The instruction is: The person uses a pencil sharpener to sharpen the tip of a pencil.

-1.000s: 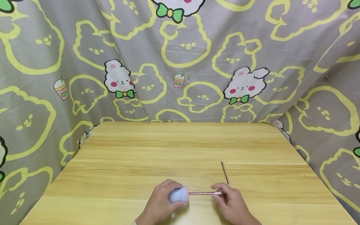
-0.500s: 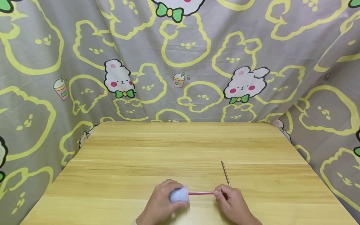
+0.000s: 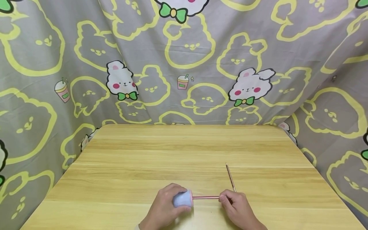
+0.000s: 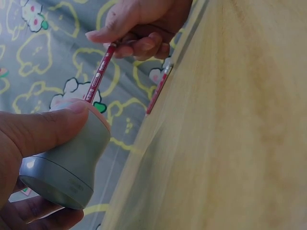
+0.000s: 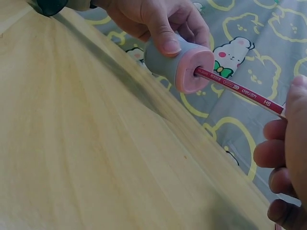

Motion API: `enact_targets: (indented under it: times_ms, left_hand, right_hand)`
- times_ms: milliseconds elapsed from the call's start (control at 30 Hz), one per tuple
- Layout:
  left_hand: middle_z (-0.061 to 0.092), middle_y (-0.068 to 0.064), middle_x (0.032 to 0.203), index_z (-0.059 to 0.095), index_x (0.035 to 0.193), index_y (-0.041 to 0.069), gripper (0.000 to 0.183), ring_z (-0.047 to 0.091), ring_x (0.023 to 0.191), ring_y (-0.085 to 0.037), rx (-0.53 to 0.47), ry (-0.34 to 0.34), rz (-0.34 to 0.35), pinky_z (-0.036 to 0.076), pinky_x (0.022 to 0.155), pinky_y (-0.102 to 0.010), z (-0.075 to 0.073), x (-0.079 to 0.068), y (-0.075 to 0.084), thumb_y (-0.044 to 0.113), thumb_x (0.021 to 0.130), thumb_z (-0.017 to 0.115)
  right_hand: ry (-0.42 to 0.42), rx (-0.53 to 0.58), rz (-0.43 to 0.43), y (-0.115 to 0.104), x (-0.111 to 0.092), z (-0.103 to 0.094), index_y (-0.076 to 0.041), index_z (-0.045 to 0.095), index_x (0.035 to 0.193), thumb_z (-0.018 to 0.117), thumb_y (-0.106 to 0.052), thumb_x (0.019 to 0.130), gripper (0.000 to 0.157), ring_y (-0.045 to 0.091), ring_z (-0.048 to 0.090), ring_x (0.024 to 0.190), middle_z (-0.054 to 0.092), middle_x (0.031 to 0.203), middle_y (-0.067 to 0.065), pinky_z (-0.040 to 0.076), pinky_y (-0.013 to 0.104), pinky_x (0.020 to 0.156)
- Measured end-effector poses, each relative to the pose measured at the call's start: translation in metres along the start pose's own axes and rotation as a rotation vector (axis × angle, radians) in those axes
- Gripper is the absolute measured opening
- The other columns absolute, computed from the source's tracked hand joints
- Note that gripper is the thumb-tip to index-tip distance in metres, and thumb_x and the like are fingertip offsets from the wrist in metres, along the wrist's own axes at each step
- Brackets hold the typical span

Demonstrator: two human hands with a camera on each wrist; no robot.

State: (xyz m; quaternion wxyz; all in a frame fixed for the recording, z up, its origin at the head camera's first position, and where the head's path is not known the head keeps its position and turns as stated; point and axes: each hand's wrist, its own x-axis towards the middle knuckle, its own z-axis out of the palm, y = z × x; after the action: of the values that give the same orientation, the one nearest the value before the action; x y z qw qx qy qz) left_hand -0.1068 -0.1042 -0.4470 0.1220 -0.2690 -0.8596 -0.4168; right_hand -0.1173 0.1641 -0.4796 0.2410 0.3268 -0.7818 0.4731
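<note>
My left hand [image 3: 164, 206] grips a light blue pencil sharpener [image 3: 182, 198] with a pink end face, lying sideways. A red pencil [image 5: 240, 90] marked HB runs into the hole in that pink face; its inserted end is hidden inside. My right hand [image 3: 238, 206] pinches the pencil's outer end between thumb and fingers, to the right of the sharpener. In the left wrist view the thumb lies along the sharpener's body [image 4: 72, 148] and the other fingers wrap beneath it.
A second red pencil [image 3: 231, 177] lies on the wooden table [image 3: 143, 156] just beyond my right hand. Behind the table's far edge hangs a grey curtain [image 3: 155, 51] with yellow outlines and white rabbits.
My right fingers were looser at the pencil's end a second ago and have since closed round it. The pencil's visible faces differ, so it has turned. The left hand and sharpener stay put.
</note>
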Motion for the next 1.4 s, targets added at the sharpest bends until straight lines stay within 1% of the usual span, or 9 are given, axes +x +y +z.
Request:
enact_targets:
  times_ms: [133,267,367,500,700,900,1100,1267,1400]
  left_hand:
    - [0.065,0.002,0.102,0.068,0.105,0.009,0.041,0.059,0.085,-0.011,-0.003,0.006,0.007,0.051,0.065,-0.022,0.0005,0.0002,-0.0006,0.02,0.071,0.087]
    - [0.065,0.002,0.101,0.068,0.105,0.009,0.04,0.059,0.086,-0.011,-0.005,0.001,0.003,0.051,0.065,-0.022,0.0005,-0.0001,-0.0006,0.02,0.071,0.087]
    - [0.065,0.002,0.102,0.068,0.105,0.009,0.041,0.06,0.086,-0.011,-0.003,-0.004,-0.002,0.051,0.066,-0.022,0.0003,-0.0002,-0.0006,0.021,0.071,0.086]
    - [0.065,0.002,0.102,0.068,0.106,0.009,0.041,0.06,0.087,-0.011,-0.003,-0.006,0.001,0.051,0.066,-0.022,0.0005,-0.0001,-0.0008,0.022,0.072,0.086]
    - [0.065,0.002,0.102,0.068,0.105,0.009,0.04,0.059,0.086,-0.01,-0.001,0.0,0.006,0.051,0.065,-0.022,0.0006,0.0,-0.0003,0.021,0.072,0.086]
    - [0.065,0.002,0.101,0.068,0.105,0.009,0.04,0.059,0.086,-0.01,-0.002,-0.002,-0.004,0.051,0.066,-0.022,0.0001,0.0005,0.0007,0.019,0.071,0.087]
    - [0.064,0.003,0.101,0.068,0.104,0.009,0.04,0.059,0.086,-0.011,0.0,0.0,-0.006,0.051,0.066,-0.023,-0.0006,0.0009,0.0012,0.019,0.07,0.087]
    - [0.064,0.002,0.102,0.068,0.104,0.009,0.04,0.059,0.086,-0.011,0.009,-0.005,-0.011,0.051,0.066,-0.023,-0.0008,0.001,0.0014,0.02,0.071,0.087]
    - [0.064,0.001,0.102,0.068,0.105,0.008,0.04,0.059,0.087,-0.011,0.005,-0.01,-0.014,0.051,0.066,-0.022,-0.0007,0.0007,0.0013,0.02,0.071,0.087]
  right_hand:
    - [0.0,0.0,0.016,-0.0015,-0.0005,-0.0001,-0.011,0.065,0.08,0.063,0.01,0.085,0.022,-0.009,0.037,0.053,0.049,0.058,-0.013,0.033,0.009,0.044]
    - [-0.022,0.036,0.042,-0.0024,-0.0023,0.0,-0.007,0.067,0.087,0.064,0.015,0.08,0.024,-0.01,0.035,0.053,0.05,0.059,-0.012,0.031,0.01,0.04]
    - [-0.031,0.049,0.034,-0.0026,-0.0025,0.0008,-0.005,0.066,0.091,0.065,0.018,0.077,0.028,-0.009,0.035,0.052,0.051,0.06,-0.01,0.03,0.01,0.039]
    - [-0.017,0.016,0.011,-0.0035,-0.0011,0.002,-0.004,0.065,0.093,0.065,0.021,0.074,0.032,-0.009,0.033,0.052,0.049,0.059,-0.009,0.029,0.009,0.041]
    - [-0.021,0.011,0.011,-0.0025,-0.001,0.0021,0.0,0.059,0.099,0.063,0.024,0.074,0.035,-0.009,0.033,0.053,0.048,0.059,-0.008,0.029,0.01,0.041]
    - [-0.017,-0.007,-0.002,-0.0006,-0.0006,0.0007,-0.01,0.058,0.091,0.064,0.018,0.078,0.031,-0.009,0.033,0.055,0.048,0.061,-0.011,0.03,0.009,0.043]
    - [0.007,-0.037,-0.001,-0.0008,0.0005,0.0,-0.013,0.063,0.084,0.066,0.011,0.081,0.024,-0.009,0.034,0.056,0.044,0.06,-0.014,0.03,0.009,0.044]
    - [-0.002,-0.045,0.025,-0.0019,0.0004,0.0001,-0.013,0.064,0.09,0.067,0.012,0.08,0.027,-0.01,0.032,0.055,0.046,0.062,-0.016,0.03,0.01,0.042]
    - [-0.01,-0.016,0.01,-0.0009,0.0,0.0014,-0.008,0.062,0.096,0.067,0.017,0.076,0.032,-0.009,0.033,0.053,0.049,0.064,-0.012,0.029,0.009,0.041]
